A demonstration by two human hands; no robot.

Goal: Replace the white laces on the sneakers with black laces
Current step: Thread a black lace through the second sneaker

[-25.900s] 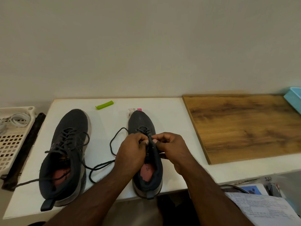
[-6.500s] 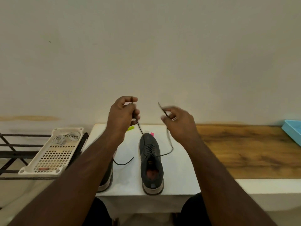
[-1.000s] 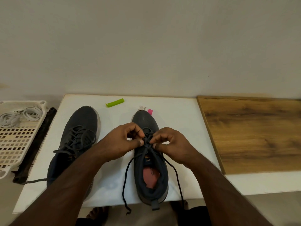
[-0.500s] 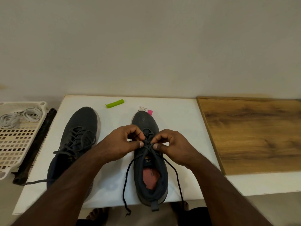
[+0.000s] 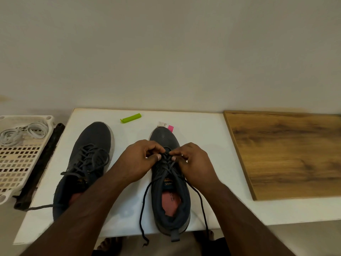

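A green clip (image 5: 130, 118) lies at the far edge of the white tabletop (image 5: 208, 137). A pink-and-white tag (image 5: 167, 125) lies to its right. A wooden board (image 5: 287, 154) occupies the right side.

I see two sneakers side by side on the worktop (image 5: 129, 215): the left sneaker (image 5: 86, 163) at centre-left of the frame, the right sneaker (image 5: 170, 183) at centre. Behind them lie a clip (image 5: 130, 118) and a tag (image 5: 166, 125). A basket (image 5: 20, 159) holding coiled laces (image 5: 20, 131) sits off the worktop's left edge; a wooden board (image 5: 287, 154) lies at right.
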